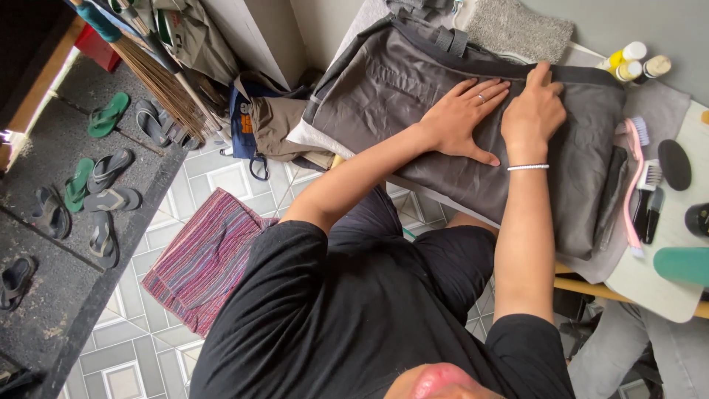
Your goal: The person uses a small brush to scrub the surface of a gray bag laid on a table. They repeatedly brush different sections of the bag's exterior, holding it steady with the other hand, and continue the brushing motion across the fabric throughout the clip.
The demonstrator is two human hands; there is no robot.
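Hands pressed flat on dark grey trousers, spread over a white board and covering most of its length. Left hand laid open, palm down, fingers fanned toward the waistband, ring on one finger, nothing grasped. Right hand just beside it, touching thumb to thumb side, also palm down with the index finger stretched to the dark waistband edge; thin white bracelet at the wrist; no grip closed, only pressing on the cloth. Waistband toward the far edge of the board, belt loops showing near the far corner by a grey towel. Along the right edge of the board, beside the trousers: pink-handled brush, small black brush, black oval pad, teal object near the corner. Small bottles with yellow and white caps at the far right corner. Below, on the tiled floor: striped reddish mat, heap of clothes against the wall, pairs of green and grey sandals on the dark mat at left, a straw broom leaning above them.
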